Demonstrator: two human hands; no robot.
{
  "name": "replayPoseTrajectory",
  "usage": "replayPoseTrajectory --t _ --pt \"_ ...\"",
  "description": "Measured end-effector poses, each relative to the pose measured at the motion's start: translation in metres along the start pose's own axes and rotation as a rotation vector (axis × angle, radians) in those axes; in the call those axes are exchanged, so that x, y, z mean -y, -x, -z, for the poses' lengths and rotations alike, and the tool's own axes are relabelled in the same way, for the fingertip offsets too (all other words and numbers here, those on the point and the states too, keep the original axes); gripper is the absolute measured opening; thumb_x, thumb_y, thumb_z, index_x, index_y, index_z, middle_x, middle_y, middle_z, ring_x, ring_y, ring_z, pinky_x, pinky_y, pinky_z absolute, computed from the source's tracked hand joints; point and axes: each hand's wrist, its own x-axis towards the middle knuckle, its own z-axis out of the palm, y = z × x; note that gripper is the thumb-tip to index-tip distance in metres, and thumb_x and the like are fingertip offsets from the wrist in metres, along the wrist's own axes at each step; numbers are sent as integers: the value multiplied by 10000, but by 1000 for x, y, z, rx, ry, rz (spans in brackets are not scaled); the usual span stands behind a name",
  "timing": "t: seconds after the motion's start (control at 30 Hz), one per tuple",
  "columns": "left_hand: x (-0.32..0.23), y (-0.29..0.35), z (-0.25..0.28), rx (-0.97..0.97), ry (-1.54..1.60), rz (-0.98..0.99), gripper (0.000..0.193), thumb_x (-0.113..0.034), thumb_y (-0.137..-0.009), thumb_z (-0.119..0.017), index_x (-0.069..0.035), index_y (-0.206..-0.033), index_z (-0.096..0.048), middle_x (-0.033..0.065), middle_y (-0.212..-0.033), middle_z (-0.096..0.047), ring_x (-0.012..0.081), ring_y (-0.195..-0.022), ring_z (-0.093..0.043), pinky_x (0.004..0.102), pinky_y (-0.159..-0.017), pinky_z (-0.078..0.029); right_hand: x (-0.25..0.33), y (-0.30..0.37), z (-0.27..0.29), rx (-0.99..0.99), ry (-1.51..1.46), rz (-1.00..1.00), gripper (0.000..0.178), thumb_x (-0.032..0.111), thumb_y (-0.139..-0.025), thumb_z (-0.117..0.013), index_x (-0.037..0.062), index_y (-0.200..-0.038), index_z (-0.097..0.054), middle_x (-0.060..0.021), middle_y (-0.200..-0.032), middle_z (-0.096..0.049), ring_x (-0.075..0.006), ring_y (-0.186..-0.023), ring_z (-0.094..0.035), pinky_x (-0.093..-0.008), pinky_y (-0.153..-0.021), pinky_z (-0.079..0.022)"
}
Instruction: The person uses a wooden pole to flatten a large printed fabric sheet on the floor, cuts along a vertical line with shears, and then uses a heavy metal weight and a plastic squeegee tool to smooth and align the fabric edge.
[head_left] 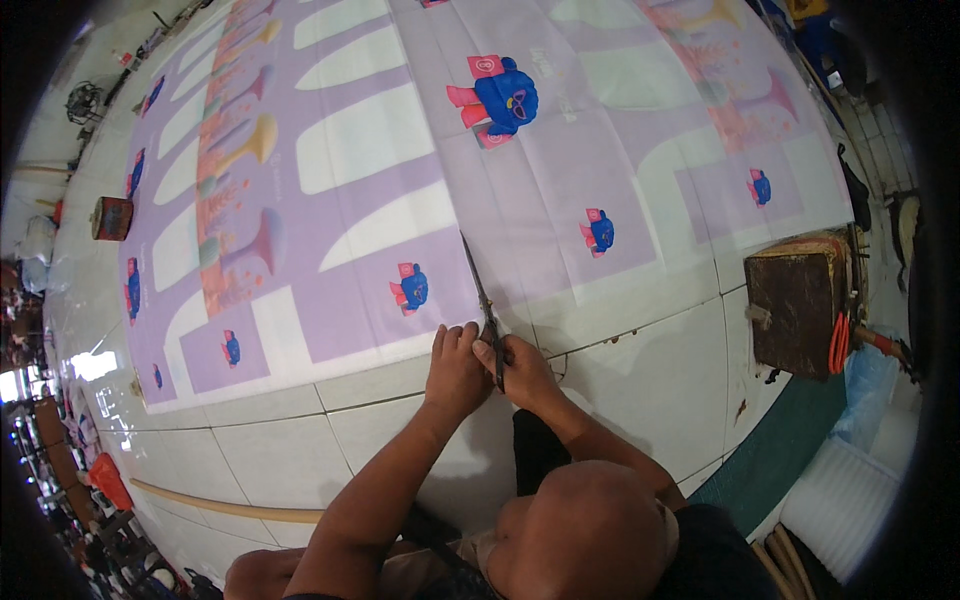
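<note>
Gripping dark scissors (488, 312) by the near end in a curled right hand (525, 375), just right of the left hand (458, 375). Pointing far, slightly left, along the long axis, over the printed sheet (340, 325). Bent-fingered on the left, at the sheet's near edge; cannot tell whether pinching it.

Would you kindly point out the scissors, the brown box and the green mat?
Scissors (487, 303), head view: near the pivot.
Brown box (797, 310), head view: its broad face.
Green mat (778, 450), head view: its flat surface.
</note>
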Motion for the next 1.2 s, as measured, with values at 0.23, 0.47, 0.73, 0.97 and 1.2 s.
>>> replayPoseTrajectory --t 0.23,0.47,0.73,0.97,1.2 --pt "6 1 -8 -21 12 -17 583 -269 -843 -635 -67 -1366 -476 152 -1290 -491 340 -1229 -462 543 -1130 -289 15 -11 3 -49 110 31 512 504 -925 -638 24 -760 -572 -38 -606 -563 -131 -538 -562 -294 -508 -444" --pt "1 4 -2 -58 86 -1 530 -263 -851 -630 -43 -1319 -516 165 -1270 -493 336 -1220 -467 547 -1128 -289 43 -36 6 -14 137 -31 612 606 -897 -596 1 -805 -615 -168 -726 -636 -316 -707 -632 -417 -664 -482" --pt "0 0 4 15 31 -16 524 -272 -853 -623 -30 -1304 -513 160 -1231 -502 330 -1180 -482 553 -1109 -305 47 -78 4 -76 197 67 585 569 -904 -627 33 -684 -551 -63 -538 -549 -187 -497 -576 -338 -511 -457" --pt "3 0 4 18 8 -32 607 -303 -880 -603 -26 -1395 -439 172 -1247 -485 357 -1182 -466 555 -1117 -289 71 -120 3 -46 156 37 605 601 -895 -614 42 -678 -537 -97 -580 -568 -223 -545 -583 -367 -544 -456" --pt "2 -3 10 80 62 -13 648 -290 -873 -607 -30 -1429 -398 177 -1247 -479 363 -1194 -461 565 -1124 -286 95 -166 3 9 74 -28 649 647 -895 -574 36 -676 -552 -118 -566 -581 -264 -558 -621 -402 -587 -488"
